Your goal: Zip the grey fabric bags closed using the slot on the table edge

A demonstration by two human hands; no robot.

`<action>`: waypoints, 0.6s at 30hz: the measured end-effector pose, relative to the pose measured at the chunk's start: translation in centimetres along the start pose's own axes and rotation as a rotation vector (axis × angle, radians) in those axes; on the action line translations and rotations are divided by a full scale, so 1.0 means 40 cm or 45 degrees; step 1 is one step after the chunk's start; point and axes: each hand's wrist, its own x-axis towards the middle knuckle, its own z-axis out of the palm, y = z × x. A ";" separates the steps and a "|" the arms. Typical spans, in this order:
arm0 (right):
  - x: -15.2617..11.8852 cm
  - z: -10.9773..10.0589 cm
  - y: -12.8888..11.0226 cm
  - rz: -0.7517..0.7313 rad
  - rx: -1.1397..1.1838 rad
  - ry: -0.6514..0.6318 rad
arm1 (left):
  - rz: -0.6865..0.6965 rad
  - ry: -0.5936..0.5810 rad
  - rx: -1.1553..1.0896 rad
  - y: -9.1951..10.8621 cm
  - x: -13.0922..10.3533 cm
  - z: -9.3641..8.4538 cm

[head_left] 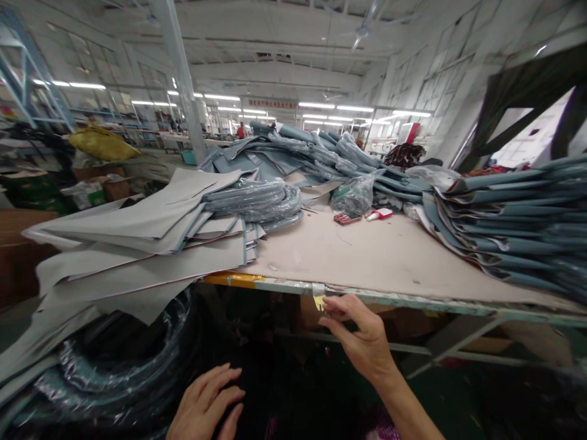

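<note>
My right hand is just below the front edge of the table, thumb and forefinger curled into a pinch. Its fingertips meet the side of a small yellow paper-like tag that hangs from the edge under a whitish piece. Whatever lies between the fingertips is too small to make out. Lower and to the left, my left hand hovers palm down over the dark space before the table, fingers spread and holding nothing.
Grey sheets overhang the table's left end, beside a plastic-wrapped bundle. Blue-grey folded pieces are stacked right. A red-and-white bottle and small red box lie on the tabletop. Wrapped coils sit below left.
</note>
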 end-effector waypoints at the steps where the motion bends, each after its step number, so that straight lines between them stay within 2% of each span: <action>1: -0.003 0.007 0.004 0.008 -0.010 0.010 | 0.028 -0.001 -0.003 -0.003 -0.002 -0.002; 3: -0.007 0.018 0.011 0.014 -0.032 0.021 | 0.044 0.000 -0.025 -0.003 -0.004 -0.006; 9: -0.008 0.039 0.019 -0.047 -0.077 0.039 | -0.147 -0.008 -0.090 0.015 -0.006 -0.016; 15: 0.007 0.043 0.033 -0.054 -0.161 -0.011 | 0.032 -0.056 0.014 -0.006 -0.004 -0.025; 18: 0.009 0.042 0.038 -0.011 -0.183 -0.041 | -0.030 -0.028 -0.032 0.002 -0.003 -0.022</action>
